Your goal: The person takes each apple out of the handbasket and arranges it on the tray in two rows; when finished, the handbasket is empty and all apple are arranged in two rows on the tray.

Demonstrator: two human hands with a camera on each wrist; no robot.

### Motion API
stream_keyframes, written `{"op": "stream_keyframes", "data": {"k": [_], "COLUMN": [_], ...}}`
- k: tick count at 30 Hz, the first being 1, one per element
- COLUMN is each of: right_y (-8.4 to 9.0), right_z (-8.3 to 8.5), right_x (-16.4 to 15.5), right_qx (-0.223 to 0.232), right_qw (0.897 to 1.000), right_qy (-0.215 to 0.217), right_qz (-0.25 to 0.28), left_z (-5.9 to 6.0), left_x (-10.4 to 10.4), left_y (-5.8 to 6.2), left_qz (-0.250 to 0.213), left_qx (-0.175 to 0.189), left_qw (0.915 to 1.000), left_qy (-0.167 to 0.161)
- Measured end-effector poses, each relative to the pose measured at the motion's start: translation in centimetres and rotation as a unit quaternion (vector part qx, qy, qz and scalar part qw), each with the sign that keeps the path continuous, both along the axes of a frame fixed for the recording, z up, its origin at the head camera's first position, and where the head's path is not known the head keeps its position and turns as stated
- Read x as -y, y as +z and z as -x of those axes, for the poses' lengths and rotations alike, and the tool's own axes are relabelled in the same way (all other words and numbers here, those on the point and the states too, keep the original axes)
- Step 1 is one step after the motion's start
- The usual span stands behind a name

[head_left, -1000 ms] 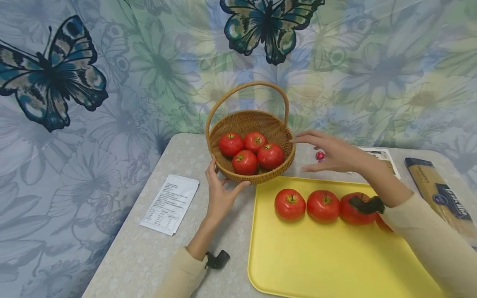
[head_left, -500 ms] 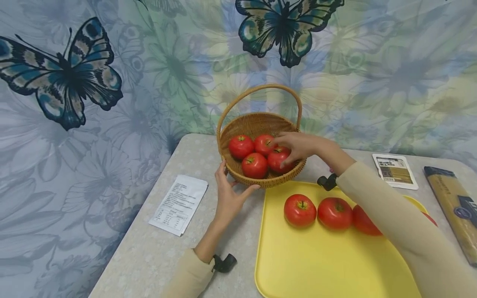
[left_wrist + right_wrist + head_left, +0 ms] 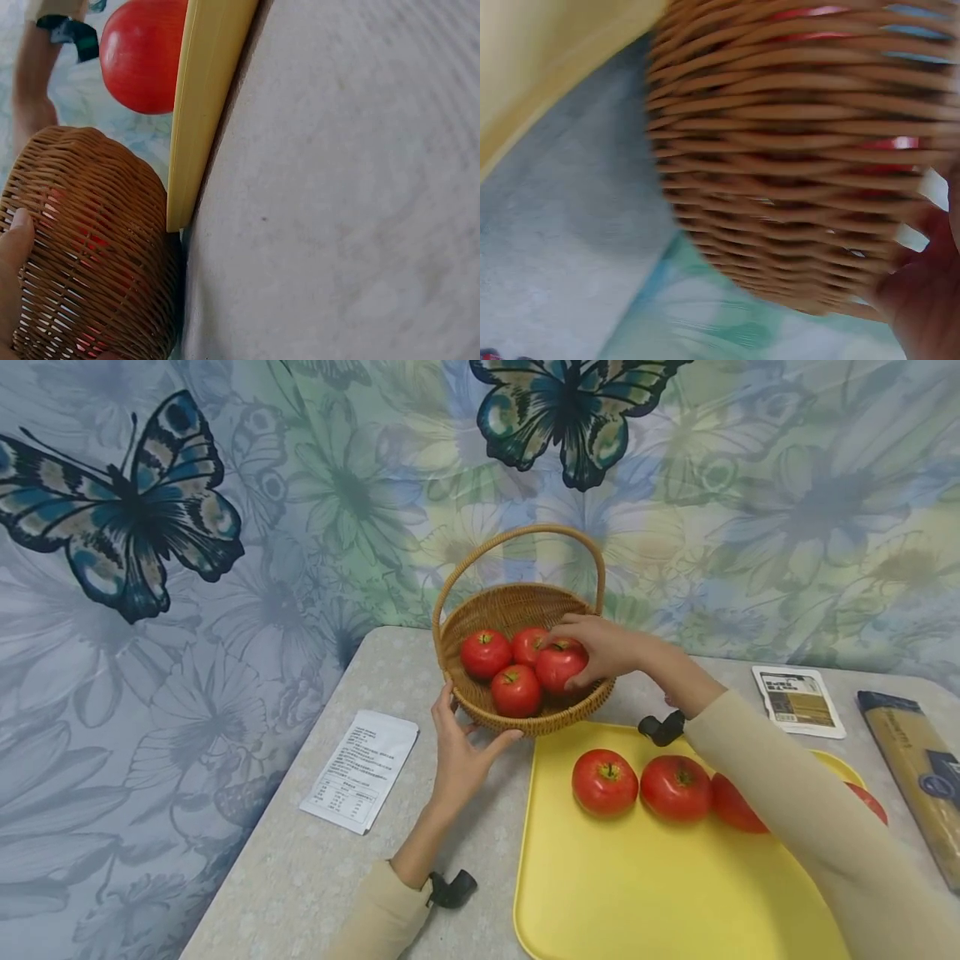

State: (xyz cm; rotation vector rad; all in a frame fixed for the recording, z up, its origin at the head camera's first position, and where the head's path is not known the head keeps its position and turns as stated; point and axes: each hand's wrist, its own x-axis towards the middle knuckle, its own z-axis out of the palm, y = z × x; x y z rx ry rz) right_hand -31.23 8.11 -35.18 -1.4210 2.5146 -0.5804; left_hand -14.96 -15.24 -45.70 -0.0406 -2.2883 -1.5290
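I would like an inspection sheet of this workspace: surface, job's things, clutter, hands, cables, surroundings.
Surface: grey speckled table.
Job's things: wicker basket holding four tomatoes; yellow tray with a row of tomatoes, one at its left end, the right ones partly hidden by the sleeve.
Clutter: white printed packet left of the basket; small packet and long dark-labelled package at the right.
Hands: left hand holds the basket's near wall; right hand grips a tomato in the basket.
Cables: nothing seen.
Surroundings: floral backdrop with butterflies.
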Motion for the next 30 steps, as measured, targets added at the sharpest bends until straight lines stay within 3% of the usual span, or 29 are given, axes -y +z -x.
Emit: {"op": "stream_keyframes", "data": {"k": [4, 6, 9, 13, 19, 24, 30], "right_y": [2.2, 3.2, 3.4, 1.3, -3.6, -6.3, -7.5], "right_z": [-2.5, -4.6, -8.5, -13.6, -19.3, -21.3, -22.3], "right_x": [-1.5, -2.5, -4.2, -6.0, -6.9, -6.9, -7.3], "right_qx": [-0.017, -0.036, -0.072, -0.084, -0.063, -0.064, -0.063], "right_qw": [0.997, 0.995, 0.990, 0.988, 0.992, 0.991, 0.991], "right_qy": [-0.005, -0.004, 0.001, 0.005, 0.008, 0.014, -0.004], "right_qz": [0.070, 0.094, 0.118, 0.127, 0.111, 0.115, 0.115], "left_z": [0.0, -0.3, -0.2, 0.1, -0.9, -1.5, -1.5], "left_x": [-0.1, -0.4, -0.3, -0.1, -0.7, -1.1, -1.4], "left_y": [0.2, 1.1, 1.1, 0.6, 2.7, 3.5, 3.4], "left_qz": [-0.007, -0.014, -0.014, -0.007, -0.024, -0.026, -0.027], "left_qx": [-0.001, 0.007, 0.008, 0.010, 0.016, 0.018, 0.027], "left_qw": [1.0000, 0.9998, 0.9999, 0.9999, 0.9996, 0.9995, 0.9993], "left_qy": [-0.005, -0.007, -0.006, 0.001, 0.000, 0.004, -0.001]}}
